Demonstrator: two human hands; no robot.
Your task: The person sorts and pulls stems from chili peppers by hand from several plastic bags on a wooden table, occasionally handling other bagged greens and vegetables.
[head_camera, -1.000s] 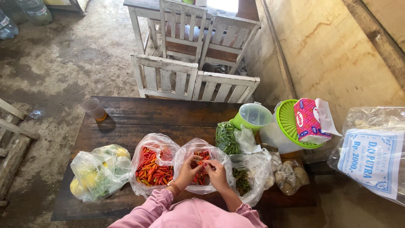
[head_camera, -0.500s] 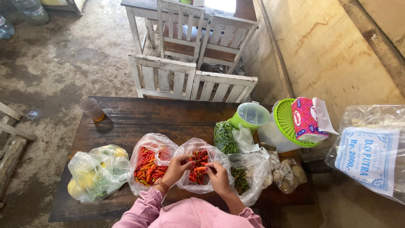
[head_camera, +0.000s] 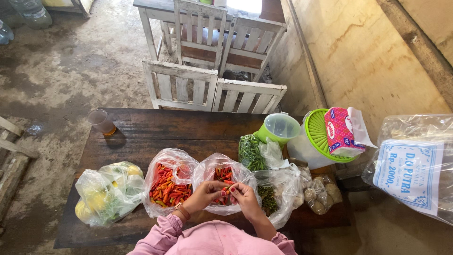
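1. The left hand (head_camera: 204, 193) and right hand (head_camera: 245, 197) meet over the middle bag of chillies (head_camera: 222, 182), fingers pinched together on one red chilli (head_camera: 227, 190).
2. That bag sits on the dark wooden counter (head_camera: 179, 132), at 6 o'clock.
3. At 9 o'clock of it lies a fuller bag of red and orange chillies (head_camera: 167, 186).
4. At 3 o'clock lies a bag of green chillies (head_camera: 269, 198).
5. A plastic cup (head_camera: 100, 121) stands at 10 o'clock.
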